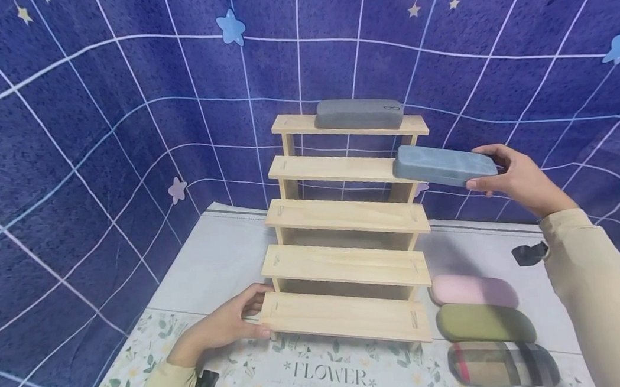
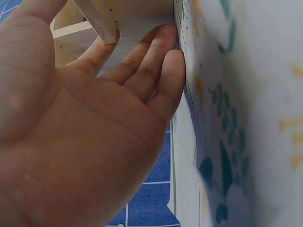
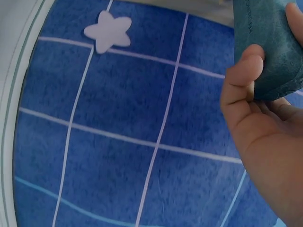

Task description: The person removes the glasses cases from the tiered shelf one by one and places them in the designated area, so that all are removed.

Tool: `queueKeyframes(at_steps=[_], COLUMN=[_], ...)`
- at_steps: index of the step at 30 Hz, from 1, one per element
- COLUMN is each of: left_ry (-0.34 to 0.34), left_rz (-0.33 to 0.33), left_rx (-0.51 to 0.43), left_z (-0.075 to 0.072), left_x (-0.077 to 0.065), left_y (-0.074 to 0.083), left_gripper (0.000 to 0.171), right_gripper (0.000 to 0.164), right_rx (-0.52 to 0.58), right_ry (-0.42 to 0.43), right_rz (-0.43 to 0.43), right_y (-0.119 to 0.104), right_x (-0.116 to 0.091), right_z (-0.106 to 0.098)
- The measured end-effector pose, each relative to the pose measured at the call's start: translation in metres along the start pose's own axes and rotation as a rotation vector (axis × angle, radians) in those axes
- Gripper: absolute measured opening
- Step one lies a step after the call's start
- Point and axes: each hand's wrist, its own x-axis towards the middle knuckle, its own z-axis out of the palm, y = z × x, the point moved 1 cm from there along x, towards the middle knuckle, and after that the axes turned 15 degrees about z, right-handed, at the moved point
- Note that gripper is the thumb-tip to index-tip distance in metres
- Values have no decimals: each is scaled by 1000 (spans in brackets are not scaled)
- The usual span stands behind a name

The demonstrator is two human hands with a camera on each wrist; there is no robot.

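Note:
In the head view a stepped wooden rack point(image 1: 346, 265) stands on the table. My right hand point(image 1: 522, 174) grips the right end of a blue glasses case point(image 1: 441, 163), whose left end is at the right side of the second-highest step. The right wrist view shows the thumb and fingers around the blue case's end. A grey glasses case point(image 1: 358, 115) lies on the top step. My left hand point(image 1: 227, 323) holds the left end of the lowest step between thumb and forefinger; in the left wrist view its other fingers extend near the tablecloth.
Right of the rack lie a pink case point(image 1: 474, 291), an olive green case point(image 1: 485, 323) and a plaid case point(image 1: 502, 365). A flower-printed cloth point(image 1: 236, 375) covers the table front. A blue grid-patterned curtain point(image 1: 201, 64) hangs behind and to the left.

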Motion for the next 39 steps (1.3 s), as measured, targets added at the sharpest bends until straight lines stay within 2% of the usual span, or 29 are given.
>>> queueKeyframes(at_steps=[9,21,27,31,39], left_ry=[1,7,0,2,8], left_rz=[-6,-38,-13,-15,-20], left_rx=[2,9,-4,-19,-19], left_z=[0,0,0,0,2], left_x=[0,0,2,2,2], left_y=[0,-2,1,2,3], left_gripper=[71,72,72,71,71], right_gripper=[73,67,65,63,70], right_rx=[-73,-98,-114,-134,-176], right_ry=[-20,-76,-92,-149,-237], right_rz=[30,71,59,34,56], right_y=[20,67,98,119,147], right_x=[-10,-19,-23,-24,-24], right_z=[-21,-26,-18,-7,19])
